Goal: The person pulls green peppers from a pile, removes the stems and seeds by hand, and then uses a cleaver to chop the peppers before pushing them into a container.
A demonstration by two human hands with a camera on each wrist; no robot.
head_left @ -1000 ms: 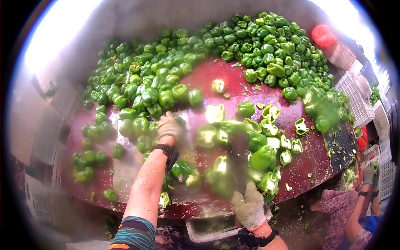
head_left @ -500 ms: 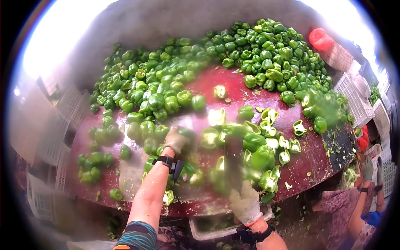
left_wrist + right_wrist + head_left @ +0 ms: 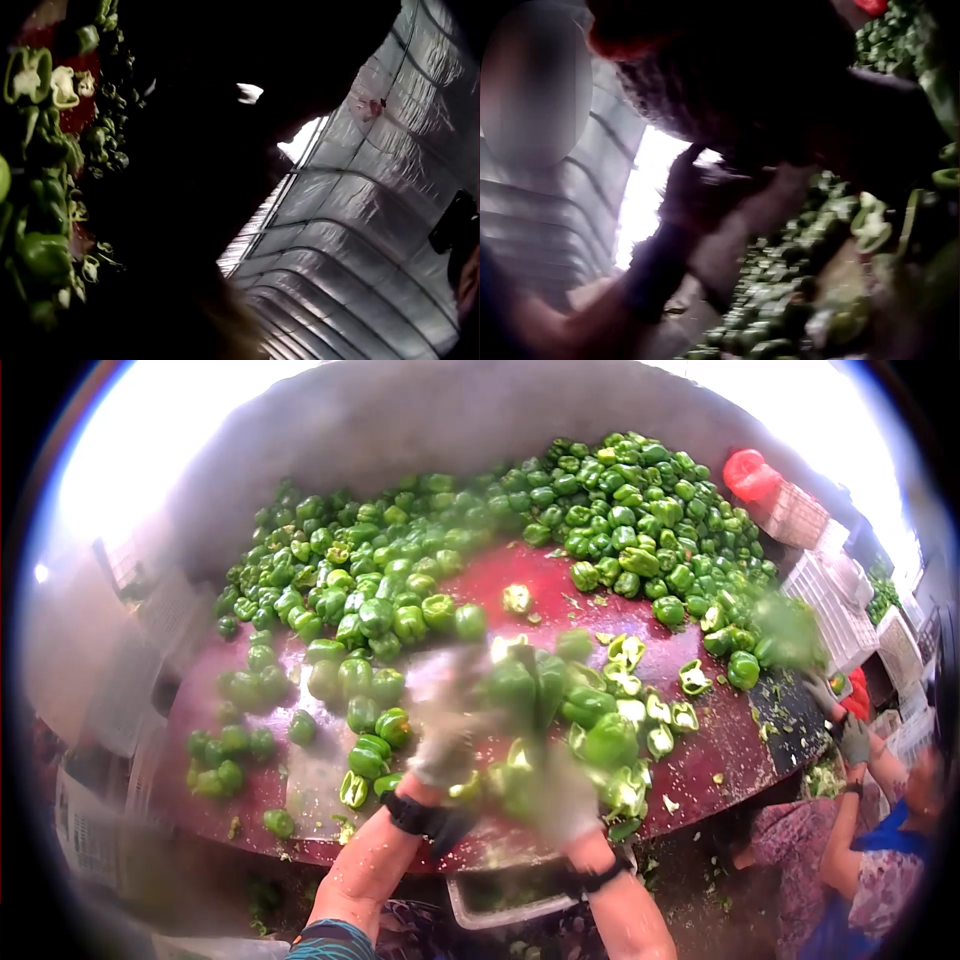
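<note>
Motion blurs both gloved hands in the head view. My left hand (image 3: pixel 445 725) reaches over the red table (image 3: pixel 330 835), its fingers round a blurred green pepper (image 3: pixel 512 685) at mid-table. To its right, my right hand (image 3: pixel 568 800) grips a knife, whose broad dark blade (image 3: pixel 900 112) shows in the right wrist view; its edge and any contact with the pepper are unclear. Halved peppers (image 3: pixel 628 650) with pale cores lie right of the hands, beside whole ones (image 3: pixel 612 740). The left wrist view is mostly dark, with cut peppers (image 3: pixel 30 79) at its left.
A large heap of whole peppers (image 3: pixel 640 510) covers the table's back. Whole and cut peppers (image 3: pixel 370 755) lie at left. A pale tray (image 3: pixel 460 905) sits below the front edge. Crates (image 3: pixel 825 605) and people with gloved hands (image 3: pixel 855 740) are at right.
My left hand has moved right from the whole peppers toward the right hand, with a pepper. The right hand has shifted slightly up and left. At right, another person's hands have risen toward the table edge.
</note>
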